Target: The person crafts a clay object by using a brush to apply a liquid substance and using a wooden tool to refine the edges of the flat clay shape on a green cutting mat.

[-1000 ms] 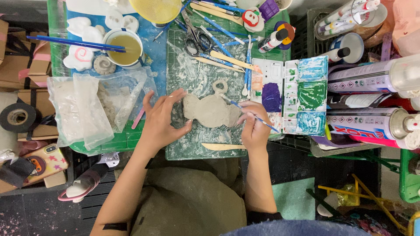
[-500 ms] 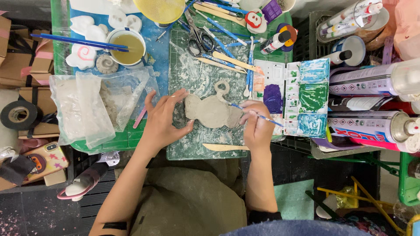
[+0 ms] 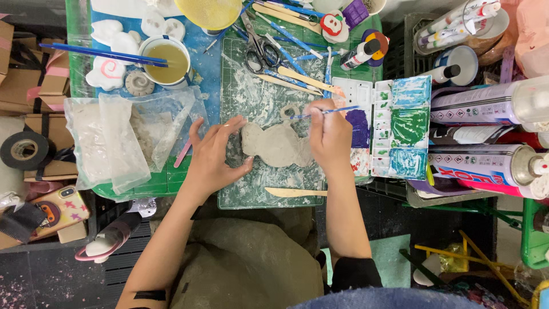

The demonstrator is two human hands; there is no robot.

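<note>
Right hand (image 3: 330, 137) shifted up, gripping one blue tool (image 3: 323, 112); left hand (image 3: 213, 155) spread, steadying one clay slab (image 3: 274, 146).

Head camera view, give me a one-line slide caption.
Left hand steadies a grey clay slab while right hand holds a blue tool.

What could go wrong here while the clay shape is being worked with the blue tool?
The right hand works its blue tool right beside the open paint palette; a slip could smear wet paint onto hand or clay. The left hand braces the flat grey clay piece only at its edge, so hard tool pressure might shift or dent it. The cup of murky water nearby could tip.
</note>
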